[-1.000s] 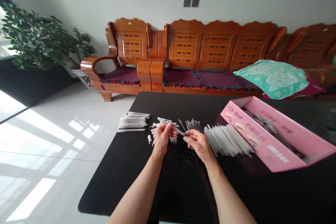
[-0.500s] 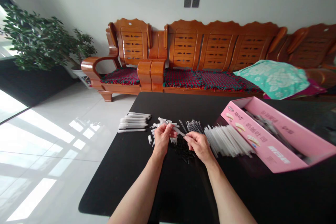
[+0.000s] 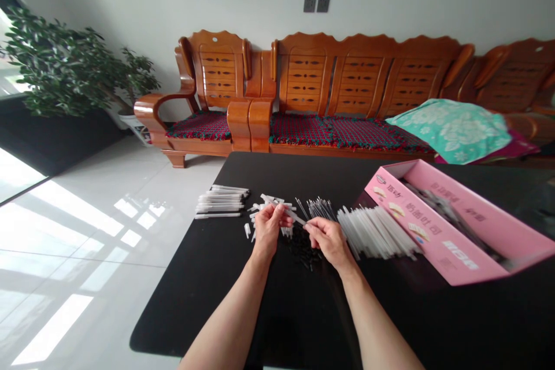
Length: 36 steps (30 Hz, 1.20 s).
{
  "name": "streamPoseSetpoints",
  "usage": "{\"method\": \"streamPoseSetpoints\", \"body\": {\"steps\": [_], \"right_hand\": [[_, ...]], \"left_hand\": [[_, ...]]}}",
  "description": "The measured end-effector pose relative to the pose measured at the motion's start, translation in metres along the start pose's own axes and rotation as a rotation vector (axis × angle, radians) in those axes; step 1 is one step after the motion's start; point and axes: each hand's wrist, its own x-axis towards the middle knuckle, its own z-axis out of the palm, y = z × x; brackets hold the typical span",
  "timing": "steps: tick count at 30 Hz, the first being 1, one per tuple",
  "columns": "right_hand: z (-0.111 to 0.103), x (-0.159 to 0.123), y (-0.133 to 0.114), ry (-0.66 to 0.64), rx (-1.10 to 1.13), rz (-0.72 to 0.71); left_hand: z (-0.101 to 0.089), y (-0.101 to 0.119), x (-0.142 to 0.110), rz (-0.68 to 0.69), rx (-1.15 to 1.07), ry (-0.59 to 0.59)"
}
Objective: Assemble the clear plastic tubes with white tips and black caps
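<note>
A whitish translucent pen barrel (image 3: 295,217) slants between my two hands above the black table. My left hand (image 3: 269,226) pinches its left end between thumb and fingers. At its right end, the thumb and forefinger of my right hand (image 3: 327,239) are closed; any small part between them is hidden. White pen caps (image 3: 265,199) lie loose behind and beside my left hand. Small black plugs (image 3: 304,253) are heaped below the barrel. Thin pen refills (image 3: 321,209) lie behind my right hand, and a row of translucent barrels (image 3: 377,234) is to its right.
Capped pens (image 3: 221,202) lie stacked at the table's left edge. An open pink box (image 3: 427,228) with dark-looking contents stands on the right of the black table (image 3: 195,295). Beyond the table is a wooden sofa (image 3: 359,75); a potted plant (image 3: 73,69) stands at left.
Both hands keep almost the same place and hold on the pen barrel, with at most a slight shift of the fingers. The things on the table have not moved.
</note>
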Motion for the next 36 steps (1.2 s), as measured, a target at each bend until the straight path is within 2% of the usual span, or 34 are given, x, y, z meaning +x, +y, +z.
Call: {"method": "streamPoseSetpoints", "body": {"steps": [4, 9, 15, 19, 24, 29, 33, 36], "right_hand": [[0.001, 0.000, 0.002, 0.019, 0.102, 0.072], [-0.001, 0.000, 0.001, -0.024, 0.015, 0.032], [-0.005, 0.000, -0.001, 0.024, 0.025, 0.022], [-0.005, -0.002, -0.003, 0.027, -0.130, -0.032], [-0.002, -0.003, -0.004, -0.015, -0.348, -0.080], [-0.001, -0.002, -0.001, 0.041, -0.265, -0.102], [0.000, -0.001, -0.003, 0.038, -0.222, -0.101], [-0.004, -0.002, -0.003, 0.048, -0.173, -0.077]], "left_hand": [[0.000, 0.000, 0.000, -0.001, 0.002, 0.013], [-0.002, -0.001, 0.002, -0.002, -0.013, 0.019], [-0.010, 0.002, 0.009, 0.030, -0.068, 0.075], [-0.013, 0.003, 0.011, 0.045, -0.093, 0.119], [-0.012, 0.002, 0.010, 0.027, -0.074, 0.094], [-0.007, -0.001, 0.007, 0.017, -0.050, 0.054], [-0.004, 0.000, 0.004, -0.014, -0.029, -0.011], [-0.009, 0.005, 0.008, 0.018, -0.054, 0.051]]}}
